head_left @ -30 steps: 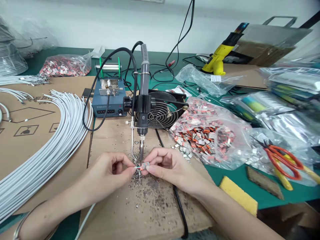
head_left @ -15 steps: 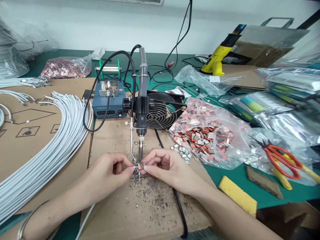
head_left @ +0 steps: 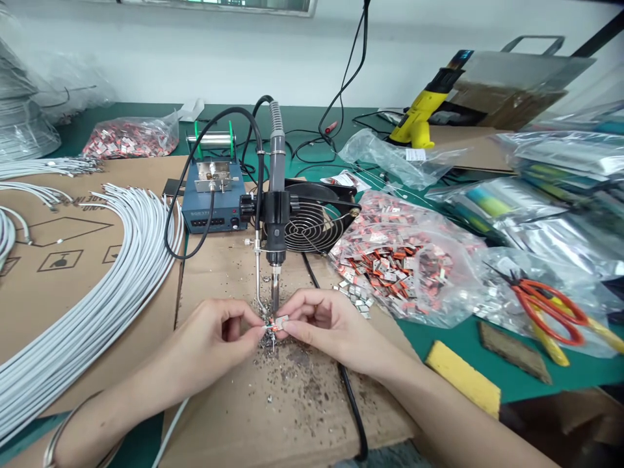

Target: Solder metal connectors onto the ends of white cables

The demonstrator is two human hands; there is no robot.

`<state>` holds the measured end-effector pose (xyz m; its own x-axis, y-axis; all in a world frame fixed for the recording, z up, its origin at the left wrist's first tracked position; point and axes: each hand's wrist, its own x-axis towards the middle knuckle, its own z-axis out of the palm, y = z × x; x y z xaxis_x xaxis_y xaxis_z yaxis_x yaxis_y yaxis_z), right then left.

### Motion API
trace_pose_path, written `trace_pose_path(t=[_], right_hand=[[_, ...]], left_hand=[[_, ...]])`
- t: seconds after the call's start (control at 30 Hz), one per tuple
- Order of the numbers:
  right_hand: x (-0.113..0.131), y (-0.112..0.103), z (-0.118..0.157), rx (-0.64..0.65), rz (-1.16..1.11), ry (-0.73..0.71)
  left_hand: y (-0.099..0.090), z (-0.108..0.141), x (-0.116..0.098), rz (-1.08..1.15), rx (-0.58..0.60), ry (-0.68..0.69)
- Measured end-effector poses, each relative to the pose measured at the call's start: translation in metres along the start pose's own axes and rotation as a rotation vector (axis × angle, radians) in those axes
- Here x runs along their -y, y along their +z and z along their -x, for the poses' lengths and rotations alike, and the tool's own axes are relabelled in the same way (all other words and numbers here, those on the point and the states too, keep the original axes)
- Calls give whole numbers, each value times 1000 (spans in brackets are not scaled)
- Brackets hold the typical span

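My left hand (head_left: 219, 337) pinches the stripped end of a thin white cable (head_left: 168, 426) that runs back under my wrist. My right hand (head_left: 324, 325) pinches a small metal connector (head_left: 281, 321) with an orange part. Both meet right under the tip of a soldering iron (head_left: 275, 227) fixed upright in a black holder, with a solder feed tube beside it. Solder crumbs lie on the cardboard sheet (head_left: 287, 403) below my fingers.
A blue soldering station (head_left: 212, 205) and a black fan (head_left: 312, 218) stand behind the iron. A bundle of white cables (head_left: 97, 286) curves at left. Bags of connectors (head_left: 400, 260), orange scissors (head_left: 548, 305), a yellow sponge (head_left: 463, 380) and a yellow glue gun (head_left: 419, 120) lie at right.
Both hands stay pinched together under the iron tip. The view has tilted up slightly; nothing else has visibly moved.
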<state>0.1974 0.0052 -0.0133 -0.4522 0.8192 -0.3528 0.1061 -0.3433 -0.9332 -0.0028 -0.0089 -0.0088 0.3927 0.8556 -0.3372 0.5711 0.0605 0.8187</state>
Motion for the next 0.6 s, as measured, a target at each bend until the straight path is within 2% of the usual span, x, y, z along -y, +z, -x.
trace_pose_path(t=[0.27, 0.6], right_hand=[[0, -1, 4, 32, -42, 3], [0, 1, 2, -7, -10, 2]], left_hand=[[-5, 3, -18, 26, 50, -58], [-1, -1, -1, -61, 1, -24]])
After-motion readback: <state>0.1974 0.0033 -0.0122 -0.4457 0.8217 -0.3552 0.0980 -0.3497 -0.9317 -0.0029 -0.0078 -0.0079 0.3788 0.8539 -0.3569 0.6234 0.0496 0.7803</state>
